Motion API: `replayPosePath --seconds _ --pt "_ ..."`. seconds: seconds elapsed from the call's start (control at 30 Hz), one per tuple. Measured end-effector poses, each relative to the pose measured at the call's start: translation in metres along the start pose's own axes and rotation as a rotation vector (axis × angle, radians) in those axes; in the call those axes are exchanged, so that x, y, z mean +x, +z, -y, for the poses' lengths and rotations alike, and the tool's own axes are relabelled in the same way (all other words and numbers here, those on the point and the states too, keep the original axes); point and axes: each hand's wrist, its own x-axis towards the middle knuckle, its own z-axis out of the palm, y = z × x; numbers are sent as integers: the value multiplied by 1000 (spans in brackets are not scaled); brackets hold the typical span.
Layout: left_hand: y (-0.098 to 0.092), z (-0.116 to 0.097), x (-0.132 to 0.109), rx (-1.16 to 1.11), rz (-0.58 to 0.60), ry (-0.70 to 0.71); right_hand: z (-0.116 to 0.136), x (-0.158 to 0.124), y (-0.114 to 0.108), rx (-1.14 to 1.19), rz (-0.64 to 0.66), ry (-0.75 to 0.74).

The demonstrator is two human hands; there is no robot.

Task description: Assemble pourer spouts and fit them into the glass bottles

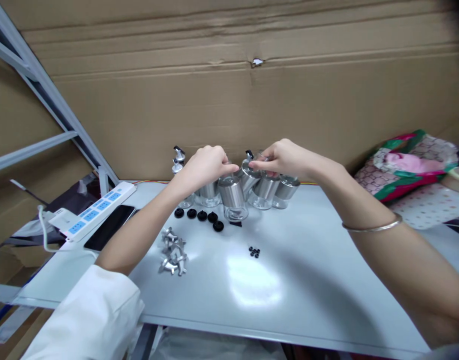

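My left hand [210,162] is closed round the top of a glass bottle with a brushed-metal sleeve [232,194]; its neck is mostly behind my fingers. To the right, my right hand [282,159] pinches the neck of a similar bottle [265,188], which leans. Between them tilts a bottle with a spout [249,176], black at its tip. Another sleeved bottle [287,190] leans at the far right of the group. Behind my left hand and forearm are a partly hidden bottle [210,194] and more spouted tops [179,154].
Several black round stoppers [202,215] lie before the bottles. Silvery metal spouts [173,252] are heaped at left, and tiny black pieces [254,252] lie mid-table. A power strip [98,210] and a phone [111,227] lie left. Cardboard [229,110] walls the back; a patterned bag [409,165] sits right.
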Motion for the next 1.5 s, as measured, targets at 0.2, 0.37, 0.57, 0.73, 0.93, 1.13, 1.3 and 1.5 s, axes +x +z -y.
replayPosePath --seconds 0.2,0.37,0.57,0.73,0.93,1.13,1.3,1.5 --pt "13 5 7 105 -7 -39 -14 12 12 2 8 -3" --pt "25 10 10 180 -6 -64 -23 20 23 -41 28 -22" --pt "33 8 12 259 -2 -80 -26 23 28 -62 76 -27" --pt "36 6 16 288 -4 -91 -27 23 31 -82 90 -39" --pt "35 8 17 298 -29 -95 -31 28 33 -147 76 -107" --pt "34 10 15 302 -27 -89 -34 24 40 -191 38 -177" --pt "37 12 14 302 -23 -83 -37 9 47 -208 -46 -168" --pt "39 12 14 296 -15 -64 -27 -18 63 -330 -363 -232"
